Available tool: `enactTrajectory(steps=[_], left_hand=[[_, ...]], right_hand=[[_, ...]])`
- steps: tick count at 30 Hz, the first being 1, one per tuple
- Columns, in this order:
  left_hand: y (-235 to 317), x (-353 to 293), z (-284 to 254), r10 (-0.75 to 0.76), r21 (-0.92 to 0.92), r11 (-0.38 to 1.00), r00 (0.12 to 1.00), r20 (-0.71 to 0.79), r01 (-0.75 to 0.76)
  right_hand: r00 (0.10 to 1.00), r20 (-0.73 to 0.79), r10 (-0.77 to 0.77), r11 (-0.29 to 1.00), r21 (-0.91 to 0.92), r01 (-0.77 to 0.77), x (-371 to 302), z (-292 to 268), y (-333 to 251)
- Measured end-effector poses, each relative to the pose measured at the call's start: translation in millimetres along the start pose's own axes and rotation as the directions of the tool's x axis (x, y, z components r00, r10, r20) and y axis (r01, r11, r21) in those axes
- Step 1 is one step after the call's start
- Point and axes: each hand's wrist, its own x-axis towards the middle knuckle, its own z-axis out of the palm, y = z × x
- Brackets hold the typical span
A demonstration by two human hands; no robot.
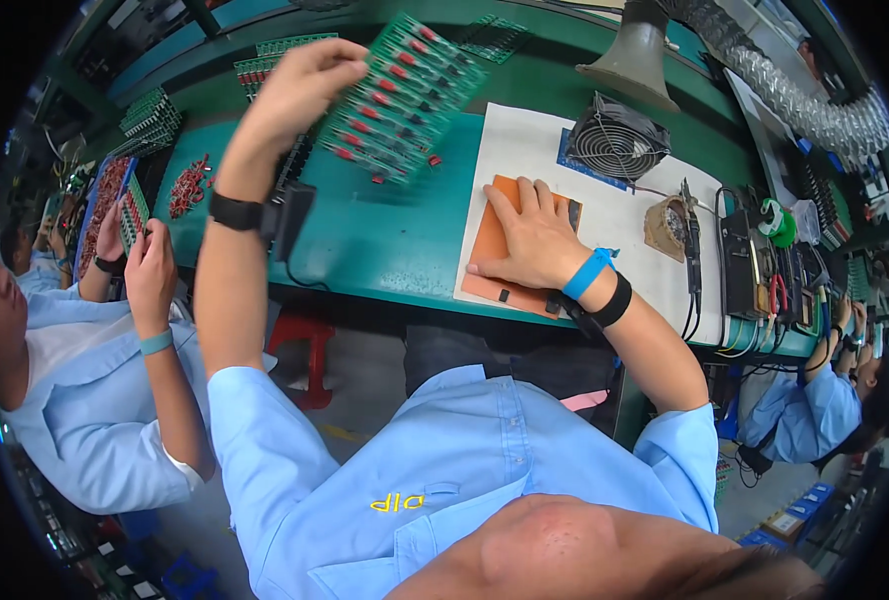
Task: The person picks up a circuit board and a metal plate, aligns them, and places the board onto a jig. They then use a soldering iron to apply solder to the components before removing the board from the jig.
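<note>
Head view: my left hand [310, 80] is closed on a green circuit-board panel [400, 100], the fingertips pinching its left edge and the rest of the hand off to the side. The panel is lifted over the far part of the teal mat [365, 240] and a little blurred, its rows of red parts facing up. Its long axis slants from far right to near left, so its lower end points back toward my side of the bench. My right hand [540, 235] lies flat with fingers spread on an orange plate [495, 240], holding nothing else that I can see. From that hand the panel is up and to the left, well apart; my left hand is clearly the nearer one. Between panel and plate come a strip of mat and the left edge of a white sheet [495, 125]; loose red bits [435, 160] lie just by the panel's lower end. Beyond my right hand a black fan [620, 140] stands on the sheet, with a metal funnel [630, 60] above it and a soldering iron [692, 230] farther right. On my other side are a heap of red parts [191, 187], stacked boards [153, 120] and a co-worker's hands [150, 270] at another panel [135, 205]
</note>
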Motion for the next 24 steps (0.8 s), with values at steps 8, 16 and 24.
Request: enactTrajectory(steps=[8,16,24], left_hand=[[-18,-17,101,-0.305,-0.677,0.703,0.952,-0.007,0.220],[-33,-26,147,-0.371,-0.893,0.409,0.928,0.026,0.188],[-21,-65,171,-0.343,-0.861,0.492,0.938,-0.057,0.128]], right_hand=[[0.930,0.019,-0.368,0.916,0.179,0.359,-61,0,-3],[0.936,-0.297,-0.188,0.982,-0.068,0.176,-130,15,-21],[0.836,-0.340,0.431,0.551,0.833,0.055,-181,-64,52]])
